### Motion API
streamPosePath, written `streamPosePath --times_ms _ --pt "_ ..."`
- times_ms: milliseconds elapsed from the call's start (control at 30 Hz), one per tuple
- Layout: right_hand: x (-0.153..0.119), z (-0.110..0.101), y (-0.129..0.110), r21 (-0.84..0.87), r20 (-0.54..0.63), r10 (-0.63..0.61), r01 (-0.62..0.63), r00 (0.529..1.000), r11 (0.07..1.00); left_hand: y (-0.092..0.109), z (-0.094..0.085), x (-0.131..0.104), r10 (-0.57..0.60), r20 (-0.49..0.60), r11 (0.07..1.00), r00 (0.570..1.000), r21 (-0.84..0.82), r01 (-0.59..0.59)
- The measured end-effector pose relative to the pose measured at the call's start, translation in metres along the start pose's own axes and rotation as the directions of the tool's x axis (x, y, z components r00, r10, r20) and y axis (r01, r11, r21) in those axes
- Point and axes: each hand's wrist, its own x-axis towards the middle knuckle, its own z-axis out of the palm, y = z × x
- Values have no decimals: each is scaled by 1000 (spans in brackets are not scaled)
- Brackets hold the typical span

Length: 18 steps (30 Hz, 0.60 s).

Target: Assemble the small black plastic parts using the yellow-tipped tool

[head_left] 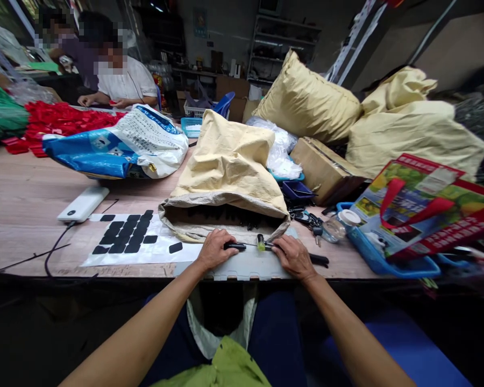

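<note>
My left hand (215,250) rests at the front edge of a grey board (246,267), its fingers closed on a small black part (234,246). My right hand (295,257) is wrapped round a small mallet with a black and yellow-green head (261,243). The mallet's black handle end sticks out to the right, and its head lies between my hands. Just beyond them, a cream cloth sack (229,161) lies with its mouth facing me. Dark pieces show inside it, too shadowed to make out.
Left are a sheet of black stickers (125,234), a white power bank (83,204) with a cable, and a blue-white bag (121,142). Right stand a blue tray (371,250), a jar (334,227), a cardboard box (326,169) and full sacks. Two people sit beyond red pieces (68,121).
</note>
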Motion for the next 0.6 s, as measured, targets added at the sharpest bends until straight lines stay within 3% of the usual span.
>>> streamPosePath --times_ms 133,300,433,600 --pt "5 -1 -38 105 -139 103 -89 985 990 -2 1 0 10 -24 999 1000 -35 -11" --pt "11 1 -85 175 -131 132 -108 983 979 -5 2 1 10 -30 998 1000 -56 -12" --pt "14 4 -99 162 -127 134 -113 983 980 -6 3 2 13 -22 997 1000 -78 -15" --pt "10 9 -102 117 -33 131 -127 991 985 -2 1 2 -1 -5 999 1000 -35 1"
